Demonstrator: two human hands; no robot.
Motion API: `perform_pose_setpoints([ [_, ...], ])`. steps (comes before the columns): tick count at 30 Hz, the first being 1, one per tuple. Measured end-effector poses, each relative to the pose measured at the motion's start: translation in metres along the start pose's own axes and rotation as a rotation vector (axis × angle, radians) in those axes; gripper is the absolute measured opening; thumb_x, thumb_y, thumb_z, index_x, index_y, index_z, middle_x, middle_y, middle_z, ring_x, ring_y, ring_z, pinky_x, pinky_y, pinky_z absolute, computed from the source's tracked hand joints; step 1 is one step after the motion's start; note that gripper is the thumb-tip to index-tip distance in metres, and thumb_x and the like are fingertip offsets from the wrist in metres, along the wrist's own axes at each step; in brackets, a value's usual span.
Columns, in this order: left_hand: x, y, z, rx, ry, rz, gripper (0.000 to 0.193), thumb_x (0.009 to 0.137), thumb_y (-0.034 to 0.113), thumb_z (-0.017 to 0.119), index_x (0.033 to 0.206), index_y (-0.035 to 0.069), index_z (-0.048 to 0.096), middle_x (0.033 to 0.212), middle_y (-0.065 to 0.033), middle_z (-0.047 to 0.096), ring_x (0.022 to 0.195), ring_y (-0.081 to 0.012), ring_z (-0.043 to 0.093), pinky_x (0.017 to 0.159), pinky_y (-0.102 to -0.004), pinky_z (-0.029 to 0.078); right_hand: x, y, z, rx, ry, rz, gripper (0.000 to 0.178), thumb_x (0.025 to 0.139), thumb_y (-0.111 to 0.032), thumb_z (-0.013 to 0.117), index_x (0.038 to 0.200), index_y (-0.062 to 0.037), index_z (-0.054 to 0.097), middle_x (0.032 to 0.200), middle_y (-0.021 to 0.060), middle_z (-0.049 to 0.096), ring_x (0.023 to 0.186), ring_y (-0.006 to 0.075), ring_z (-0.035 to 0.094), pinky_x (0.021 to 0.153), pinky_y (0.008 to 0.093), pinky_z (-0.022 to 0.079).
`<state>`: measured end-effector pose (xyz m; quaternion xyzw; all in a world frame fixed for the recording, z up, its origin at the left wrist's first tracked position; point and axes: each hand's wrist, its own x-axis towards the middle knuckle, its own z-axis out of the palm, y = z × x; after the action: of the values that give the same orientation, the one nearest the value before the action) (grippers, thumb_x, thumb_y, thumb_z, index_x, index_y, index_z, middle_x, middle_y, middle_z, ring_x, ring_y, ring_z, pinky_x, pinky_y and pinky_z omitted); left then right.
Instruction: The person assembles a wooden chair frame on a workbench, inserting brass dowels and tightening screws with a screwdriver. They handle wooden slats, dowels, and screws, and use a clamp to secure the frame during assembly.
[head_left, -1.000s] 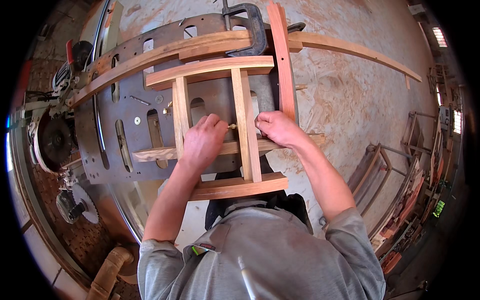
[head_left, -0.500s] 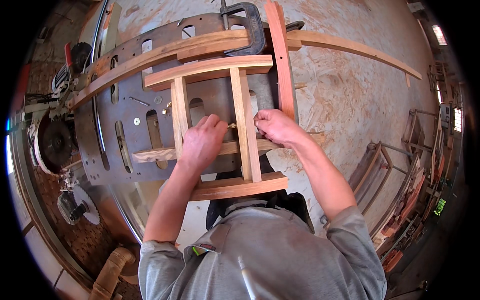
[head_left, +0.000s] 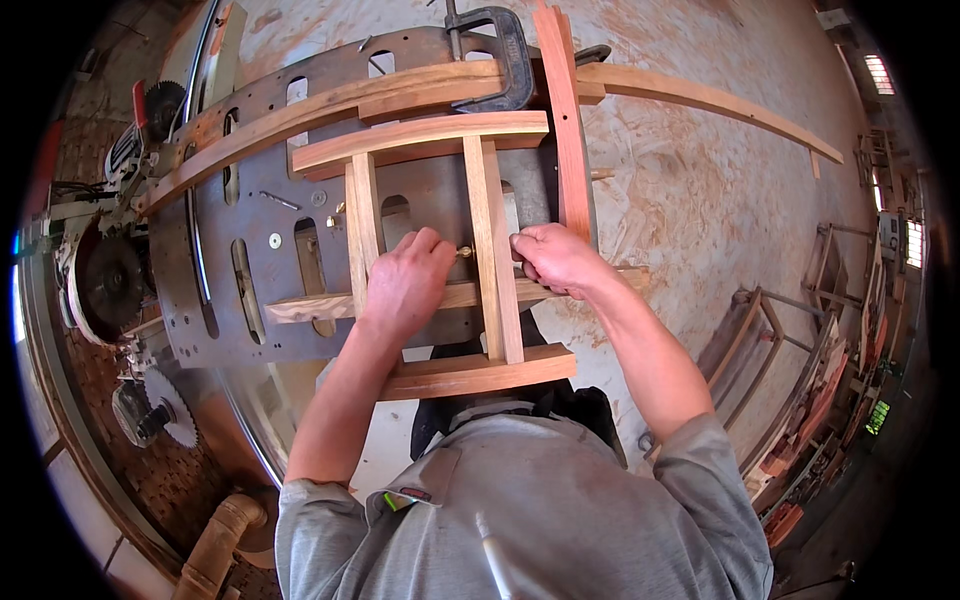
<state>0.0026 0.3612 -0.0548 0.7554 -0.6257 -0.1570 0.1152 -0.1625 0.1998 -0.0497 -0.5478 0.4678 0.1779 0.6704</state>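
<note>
A wooden frame of two long rails joined by two crossbars lies over the metal table in front of me. Just right of my left hand, at its fingertips, a small brass knob sits against the right crossbar. The fingers of that hand are curled closed around the knob. On the other side of the same crossbar my right hand is closed in a pinch. Whatever lies between its fingers is hidden. A wooden strip passes beneath the frame and both hands.
More brass knobs, a drill bit and a washer lie on the slotted metal table. A C-clamp grips a long board at the back. A reddish upright strip stands right; a saw is left.
Both hands keep their places on either side of the right crossbar. The picture has shifted very slightly; otherwise little differs.
</note>
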Motion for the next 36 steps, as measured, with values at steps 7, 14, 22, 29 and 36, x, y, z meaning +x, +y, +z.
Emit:
perform_pose_setpoints([
  [7,0.0,0.0,0.0,-0.012,-0.002,-0.004,0.007,0.084,0.013,0.06,0.089,0.009,0.06,0.091,-0.0069,0.057,0.089,-0.0263,0.061,0.069,-0.0392,0.053,0.006,0.011,-0.003,0.133,0.015,0.021,0.024,0.097,-0.024,0.048,0.089,-0.0031,0.058,0.063,0.0008,0.049,0.043,0.0092,0.038,0.036,0.0282,0.026],
  [14,-0.001,0.0,0.001,-0.015,0.01,-0.001,0.007,0.084,0.013,0.06,0.089,0.008,0.06,0.092,-0.0075,0.057,0.09,-0.0268,0.061,0.069,-0.0397,0.053,0.007,0.012,0.003,0.101,0.002,-0.044,0.025,0.097,-0.025,0.046,0.087,-0.0044,0.056,0.065,0.0012,0.049,0.043,0.0087,0.037,0.036,0.0281,0.025],
  [22,-0.002,0.0,0.001,0.011,0.017,0.013,0.006,0.085,0.013,0.059,0.089,0.008,0.059,0.092,-0.0075,0.057,0.09,-0.0259,0.061,0.069,-0.0384,0.053,0.0,-0.001,0.002,-0.003,0.0,0.03,0.022,0.096,-0.022,0.047,0.095,-0.0031,0.056,0.067,0.001,0.048,0.045,0.0082,0.036,0.036,0.0276,0.023],
  [29,-0.002,0.001,0.0,0.031,0.012,0.012,0.006,0.082,0.01,0.058,0.087,0.009,0.058,0.09,-0.007,0.055,0.088,-0.026,0.061,0.069,-0.0385,0.053,0.001,0.001,0.003,0.077,0.015,0.053,0.02,0.095,-0.022,0.047,0.097,-0.0039,0.056,0.068,0.0011,0.048,0.045,0.0086,0.037,0.036,0.0275,0.024],
  [36,-0.003,0.006,0.0,0.071,0.023,0.016,0.01,0.076,0.006,0.056,0.086,0.008,0.056,0.089,-0.0074,0.054,0.088,-0.026,0.06,0.066,-0.0371,0.054,0.007,0.009,0.002,0.202,-0.03,0.011,0.021,0.096,-0.024,0.047,0.091,-0.006,0.055,0.068,0.0003,0.048,0.045,0.0084,0.035,0.036,0.0268,0.024],
])
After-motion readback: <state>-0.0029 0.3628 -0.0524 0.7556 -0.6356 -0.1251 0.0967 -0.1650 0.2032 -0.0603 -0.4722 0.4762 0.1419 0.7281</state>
